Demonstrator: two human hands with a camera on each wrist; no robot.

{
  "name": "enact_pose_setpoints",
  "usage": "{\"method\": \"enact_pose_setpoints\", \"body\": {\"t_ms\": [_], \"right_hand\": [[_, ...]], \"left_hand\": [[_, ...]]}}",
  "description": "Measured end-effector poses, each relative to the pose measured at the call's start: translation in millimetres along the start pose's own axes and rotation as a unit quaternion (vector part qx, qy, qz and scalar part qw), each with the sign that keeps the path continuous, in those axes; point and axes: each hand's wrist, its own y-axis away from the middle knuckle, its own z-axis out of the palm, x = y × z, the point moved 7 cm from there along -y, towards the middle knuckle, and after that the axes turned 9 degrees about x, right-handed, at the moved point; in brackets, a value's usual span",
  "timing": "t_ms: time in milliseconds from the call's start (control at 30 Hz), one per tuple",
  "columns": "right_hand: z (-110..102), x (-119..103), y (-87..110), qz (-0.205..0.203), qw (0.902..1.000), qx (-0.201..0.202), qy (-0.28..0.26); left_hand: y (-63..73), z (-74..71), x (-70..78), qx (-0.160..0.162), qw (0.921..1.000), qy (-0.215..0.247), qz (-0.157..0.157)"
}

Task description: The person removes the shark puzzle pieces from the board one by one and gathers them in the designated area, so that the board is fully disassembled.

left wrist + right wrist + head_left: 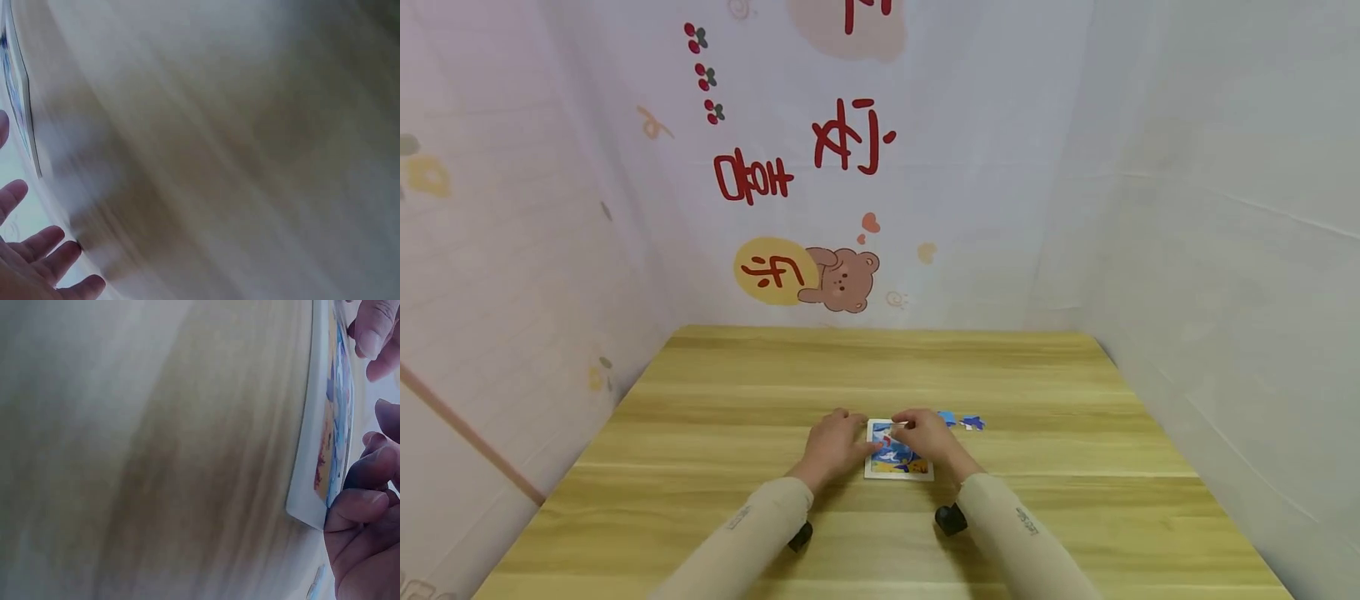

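Note:
A small jigsaw puzzle [893, 457] with a sea picture lies in a white frame [898, 477] on the wooden table. Beside its left edge is my left hand [835, 448], its thumb reaching over the picture and its fingers loosely spread, as the left wrist view also shows. My right hand [928, 435] is over the upper right of the puzzle, fingers bent and fingertips close above the picture. In the right wrist view those bent fingers [369, 506] are right at the frame's corner. I cannot tell whether they pinch a piece.
Just right of the right hand lie loose blue puzzle pieces, one partly behind the hand [947, 417] and another, blue and white piece [973, 422], farther right. White printed cloth [970, 167] hangs behind the table [760, 383] and on both sides.

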Motion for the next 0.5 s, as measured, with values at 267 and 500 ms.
{"method": "enact_pose_setpoints", "body": {"t_ms": [267,500], "right_hand": [[4.1,3.2,-3.7,0.000,0.9998,0.011,0.018],[8.5,-0.6,-2.3,0.007,0.9995,-0.012,0.029]], "left_hand": [[-0.1,6.9,2.8,-0.003,0.9997,-0.022,-0.005],[1.6,6.6,4.7,-0.005,0.9992,-0.040,-0.003]]}}
